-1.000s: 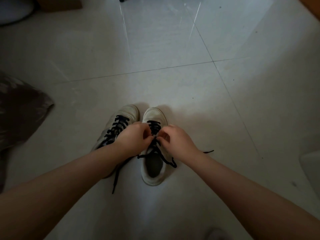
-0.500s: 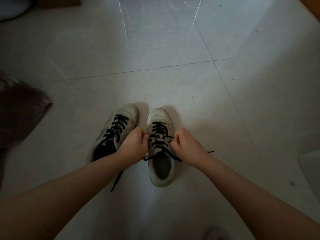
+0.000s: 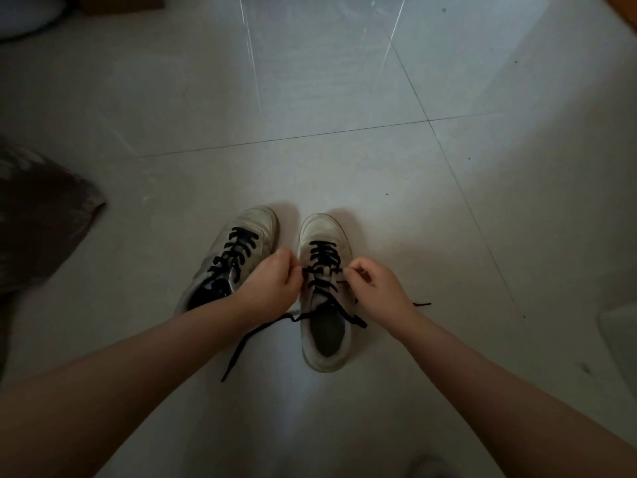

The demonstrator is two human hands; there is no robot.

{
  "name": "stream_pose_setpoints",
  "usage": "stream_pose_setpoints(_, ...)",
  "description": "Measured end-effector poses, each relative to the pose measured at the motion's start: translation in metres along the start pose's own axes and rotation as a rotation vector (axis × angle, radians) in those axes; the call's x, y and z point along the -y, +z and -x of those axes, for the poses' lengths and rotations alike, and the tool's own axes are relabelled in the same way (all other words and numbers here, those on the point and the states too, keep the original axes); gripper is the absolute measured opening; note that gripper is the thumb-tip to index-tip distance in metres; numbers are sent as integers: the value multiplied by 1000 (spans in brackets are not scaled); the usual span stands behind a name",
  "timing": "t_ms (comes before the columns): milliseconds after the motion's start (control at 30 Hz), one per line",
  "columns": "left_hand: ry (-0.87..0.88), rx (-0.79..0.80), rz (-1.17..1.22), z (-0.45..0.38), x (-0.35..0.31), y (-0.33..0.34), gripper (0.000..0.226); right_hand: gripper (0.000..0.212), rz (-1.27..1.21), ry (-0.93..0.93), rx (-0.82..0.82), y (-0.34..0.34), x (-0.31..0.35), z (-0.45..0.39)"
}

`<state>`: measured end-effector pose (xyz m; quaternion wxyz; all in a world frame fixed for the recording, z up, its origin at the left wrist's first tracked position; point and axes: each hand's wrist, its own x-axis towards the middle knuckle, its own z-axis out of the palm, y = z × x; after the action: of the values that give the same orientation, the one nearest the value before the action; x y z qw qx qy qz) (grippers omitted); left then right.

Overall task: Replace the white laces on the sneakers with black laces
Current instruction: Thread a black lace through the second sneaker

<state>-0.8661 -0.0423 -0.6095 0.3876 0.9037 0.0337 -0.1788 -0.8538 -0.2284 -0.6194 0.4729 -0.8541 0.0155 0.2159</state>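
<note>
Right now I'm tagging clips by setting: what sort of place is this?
Most likely a room in a home. The person works on a pale tiled floor, a worn pair of sneakers stands on it, and dark crumpled fabric lies at the left.

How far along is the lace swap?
Done: left sneaker carries black lacing, and no white laces are in view. In hand: left hand and right hand pinch the black lace across the right sneaker. Left: its loose ends trail on the floor, untied.
</note>
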Motion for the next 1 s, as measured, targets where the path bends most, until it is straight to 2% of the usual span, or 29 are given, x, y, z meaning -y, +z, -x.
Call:
stream_pose_setpoints(200, -33, -18, 107, -1, 3, 5, 19, 23, -388, 308, -45, -1, -5, 5)
stream_pose_setpoints(333, 54, 2, 89, -1, 7, 4, 15, 20, -243, 289, 29, -6, -6, 3)
stream_pose_setpoints(467, 103, -4, 38, 0, 5, 5, 11, 16, -191, 223, 6, -3, -1, 0)
stream_pose_setpoints(567, 180, -22, 12, -3, -3, 4, 15, 32, -32, 114, -5, -1, 4, -2)
stream_pose_setpoints(633, 186, -35, -34, -4, -7, 5, 12, 28, 14, 67, -1, 1, 7, -3)
stream_pose_setpoints(700, 120, -85, -69, -7, -7, 7, 11, 21, -52, 92, -8, 4, 4, -4)
stream_pose_setpoints(800, -39, -130, -9, -10, -7, 10, 16, 25, -289, 244, -53, 2, -2, -3)
stream_pose_setpoints(900, -160, -124, 98, -13, -5, 14, 17, 26, -486, 351, -67, 0, 0, -1)
stream_pose_setpoints(1000, -235, -73, 240, -14, -2, 15, 18, 25, -542, 383, -75, 0, 1, 0)
